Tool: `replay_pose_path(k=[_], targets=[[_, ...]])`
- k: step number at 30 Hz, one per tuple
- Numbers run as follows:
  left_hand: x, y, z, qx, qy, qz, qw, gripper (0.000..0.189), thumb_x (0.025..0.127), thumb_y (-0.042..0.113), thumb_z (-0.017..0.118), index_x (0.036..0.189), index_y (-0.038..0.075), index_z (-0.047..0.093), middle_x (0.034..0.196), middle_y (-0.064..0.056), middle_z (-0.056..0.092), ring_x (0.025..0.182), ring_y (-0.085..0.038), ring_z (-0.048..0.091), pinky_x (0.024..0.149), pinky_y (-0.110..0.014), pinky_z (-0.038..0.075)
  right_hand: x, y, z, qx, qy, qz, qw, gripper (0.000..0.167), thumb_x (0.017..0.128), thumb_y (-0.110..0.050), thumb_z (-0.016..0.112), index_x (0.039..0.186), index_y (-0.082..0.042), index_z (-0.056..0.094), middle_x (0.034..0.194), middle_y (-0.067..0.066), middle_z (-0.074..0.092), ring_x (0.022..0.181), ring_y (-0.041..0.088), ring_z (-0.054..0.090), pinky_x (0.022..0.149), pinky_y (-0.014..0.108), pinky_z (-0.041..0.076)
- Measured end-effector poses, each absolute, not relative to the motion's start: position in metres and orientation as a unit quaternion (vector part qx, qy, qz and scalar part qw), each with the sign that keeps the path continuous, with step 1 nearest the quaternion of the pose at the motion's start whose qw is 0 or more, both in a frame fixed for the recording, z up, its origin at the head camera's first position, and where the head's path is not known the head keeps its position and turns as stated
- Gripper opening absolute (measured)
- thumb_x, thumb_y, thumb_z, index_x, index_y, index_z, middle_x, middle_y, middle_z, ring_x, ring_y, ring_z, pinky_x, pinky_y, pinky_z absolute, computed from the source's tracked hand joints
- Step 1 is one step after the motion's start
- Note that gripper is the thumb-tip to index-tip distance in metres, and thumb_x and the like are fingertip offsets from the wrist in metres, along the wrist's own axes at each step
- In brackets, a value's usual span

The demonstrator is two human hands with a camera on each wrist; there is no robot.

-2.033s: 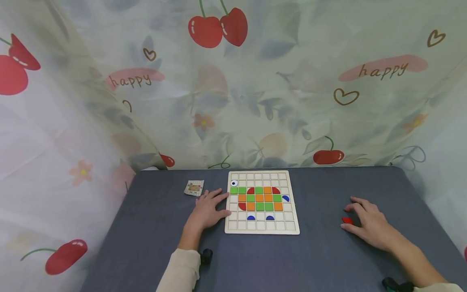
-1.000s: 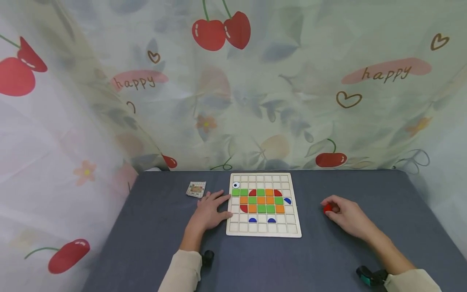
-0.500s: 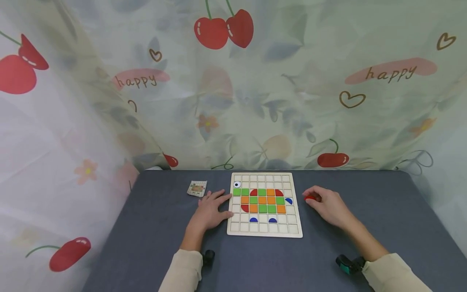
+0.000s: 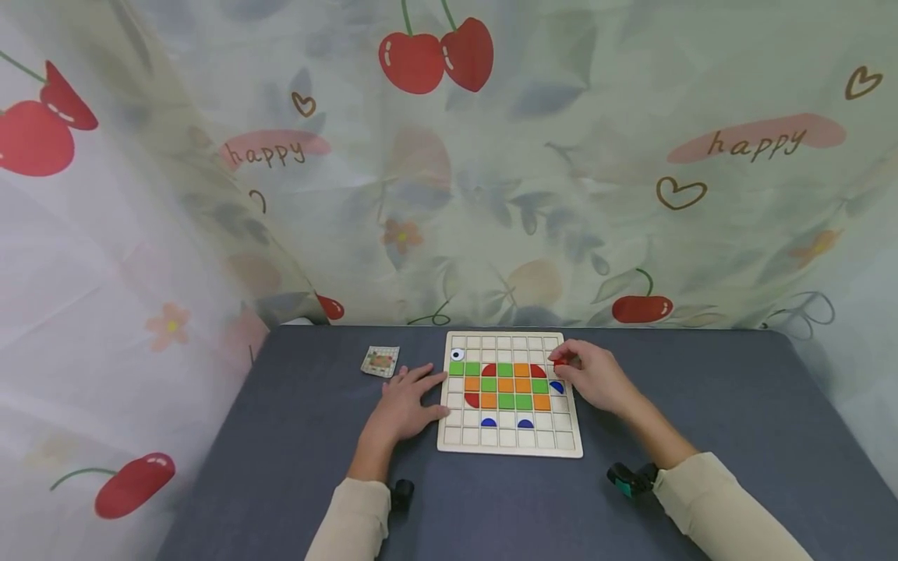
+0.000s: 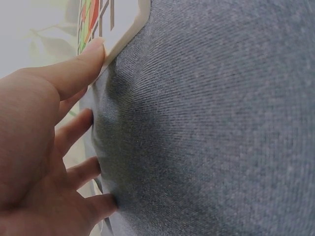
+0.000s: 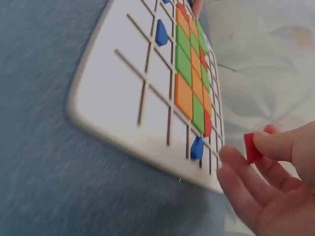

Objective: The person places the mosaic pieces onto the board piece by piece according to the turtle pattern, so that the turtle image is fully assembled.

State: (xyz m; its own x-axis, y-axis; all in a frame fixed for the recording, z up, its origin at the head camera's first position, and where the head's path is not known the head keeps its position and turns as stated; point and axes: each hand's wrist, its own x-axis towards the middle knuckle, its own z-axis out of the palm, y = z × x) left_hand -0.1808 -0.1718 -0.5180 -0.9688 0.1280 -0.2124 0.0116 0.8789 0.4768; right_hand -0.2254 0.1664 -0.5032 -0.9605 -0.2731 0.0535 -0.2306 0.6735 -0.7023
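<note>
A pale wooden grid board (image 4: 508,439) lies on the dark table, with green, orange, red and blue pieces set in its squares and an eye piece (image 4: 457,354) near its upper left. My left hand (image 4: 400,407) rests at the board's left edge, fingers spread; in the left wrist view its thumb (image 5: 88,61) touches the rim. Over the board's right edge, my right hand (image 4: 592,374) pinches a small red piece (image 6: 252,148) between thumb and fingers. Just below those fingertips sits a blue piece (image 4: 556,387). The red piece's full outline is partly hidden by the fingers.
A small picture card (image 4: 380,361) lies left of the board, beyond the left hand. Dark cloth covers the table (image 4: 316,452). Behind it hangs a printed curtain (image 4: 477,195). Each wrist wears a small black camera, as on the right wrist camera (image 4: 630,479).
My right hand has closed on the red piece at the right of the table and carried it left to the board's right edge. The left hand has stayed at the board.
</note>
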Motion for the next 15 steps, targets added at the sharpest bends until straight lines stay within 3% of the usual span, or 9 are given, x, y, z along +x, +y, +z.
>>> replay_pose_path(k=[6, 15], targets=[[-0.180, -0.172, -0.519, 0.036, 0.962, 0.243, 0.119, 0.065, 0.092, 0.044, 0.074, 0.152, 0.031, 0.051, 0.166, -0.003, 0.038, 0.158, -0.045, 0.017, 0.125, -0.070, 0.014, -0.238, 0.149, -0.501, -0.147, 0.910, -0.387, 0.031, 0.021, 0.094, -0.013, 0.073, 0.114, -0.005, 0.072, 0.098, 0.008, 0.073, 0.085, 0.019, 0.063, 0.075, 0.028, 0.055], [-0.182, -0.173, -0.521, 0.035, 0.962, 0.242, 0.117, 0.065, 0.092, 0.044, 0.074, 0.152, 0.031, 0.051, 0.166, -0.003, 0.037, 0.158, -0.045, 0.017, 0.125, -0.070, 0.014, -0.260, 0.116, -0.500, -0.163, 0.902, -0.393, 0.072, 0.019, 0.097, -0.015, 0.069, 0.112, -0.005, 0.074, 0.096, 0.007, 0.072, 0.087, 0.021, 0.065, 0.072, 0.027, 0.054]])
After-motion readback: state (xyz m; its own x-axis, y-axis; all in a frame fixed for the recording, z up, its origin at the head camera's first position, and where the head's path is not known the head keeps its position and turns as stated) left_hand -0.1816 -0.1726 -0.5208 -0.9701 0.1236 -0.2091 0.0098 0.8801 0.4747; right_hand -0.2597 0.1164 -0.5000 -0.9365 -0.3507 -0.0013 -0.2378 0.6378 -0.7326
